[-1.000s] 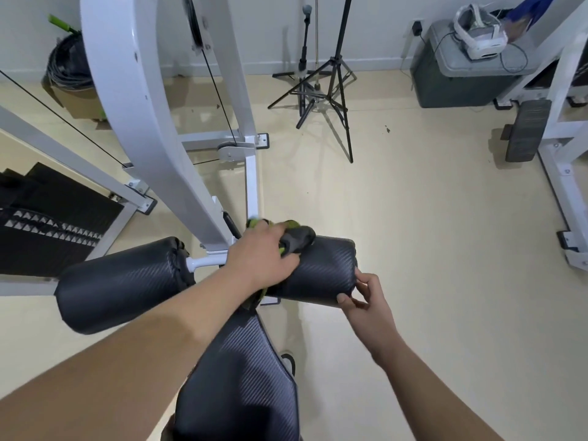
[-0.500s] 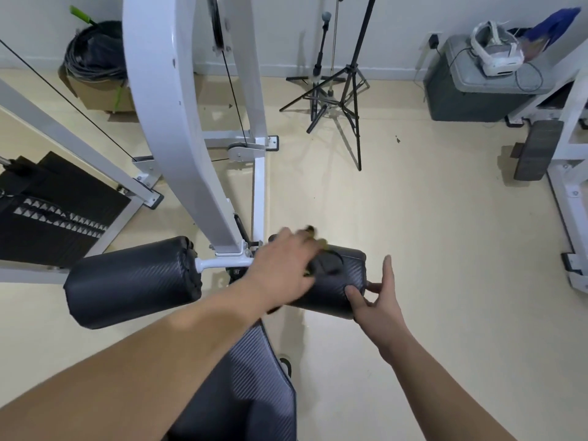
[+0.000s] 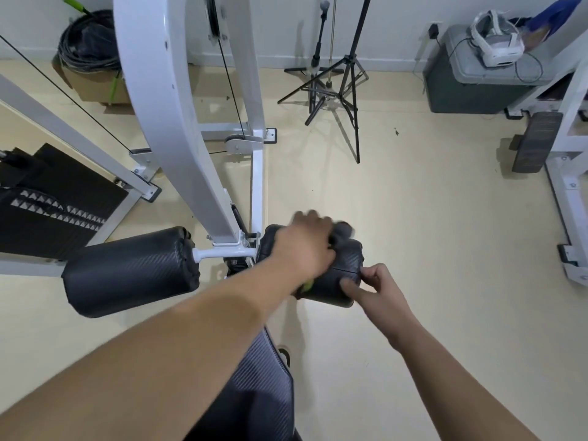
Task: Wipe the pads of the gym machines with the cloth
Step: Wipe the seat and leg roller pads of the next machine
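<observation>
Matt, woven-textured black pads (image 3: 127, 268) on a glossy white metal frame (image 3: 165, 122)

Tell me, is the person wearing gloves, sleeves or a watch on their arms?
No. The left forearm and the right forearm are bare as far as the picture shows, with no sleeves in view. The left hand and the right hand have no gloves. No watch, band or ring shows, though the left hand is blurred.

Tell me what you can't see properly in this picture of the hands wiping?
Head view:
- cloth: mostly hidden under the left hand; only a green scrap shows.
- left hand's fingertips: smeared by motion blur.
- right pad: its top covered by that hand.
- seat pad: cut off by the bottom edge, partly behind the left forearm.
</observation>
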Action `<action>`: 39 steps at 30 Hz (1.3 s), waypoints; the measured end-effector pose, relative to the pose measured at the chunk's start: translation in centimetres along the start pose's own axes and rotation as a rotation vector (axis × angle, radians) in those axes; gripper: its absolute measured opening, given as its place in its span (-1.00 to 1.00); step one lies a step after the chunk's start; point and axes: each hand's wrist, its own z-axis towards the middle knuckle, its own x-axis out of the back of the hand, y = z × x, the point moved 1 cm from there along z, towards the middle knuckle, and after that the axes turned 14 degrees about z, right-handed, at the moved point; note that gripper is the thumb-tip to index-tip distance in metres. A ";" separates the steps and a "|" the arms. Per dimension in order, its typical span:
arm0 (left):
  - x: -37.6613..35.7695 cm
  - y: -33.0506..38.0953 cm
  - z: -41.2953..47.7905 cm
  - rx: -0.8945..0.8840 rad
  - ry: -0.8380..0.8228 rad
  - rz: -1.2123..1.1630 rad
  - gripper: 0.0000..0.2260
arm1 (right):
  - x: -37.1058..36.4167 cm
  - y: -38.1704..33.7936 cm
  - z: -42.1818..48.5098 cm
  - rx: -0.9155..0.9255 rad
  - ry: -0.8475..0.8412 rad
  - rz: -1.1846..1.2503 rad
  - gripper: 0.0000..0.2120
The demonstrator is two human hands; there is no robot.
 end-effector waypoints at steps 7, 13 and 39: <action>-1.2 -5.7 0.0 0.477 -0.071 -0.153 -0.67 | -1.3 -1.0 0.1 0.041 0.126 -0.113 -0.74; -1.2 5.1 -2.6 0.115 -0.041 -0.192 -0.57 | -1.6 1.9 -0.5 0.013 0.111 -0.071 -0.80; -3.5 -16.4 -35.1 0.463 0.145 -0.845 -0.57 | -25.5 2.2 -20.7 -0.045 -0.232 -0.055 -0.67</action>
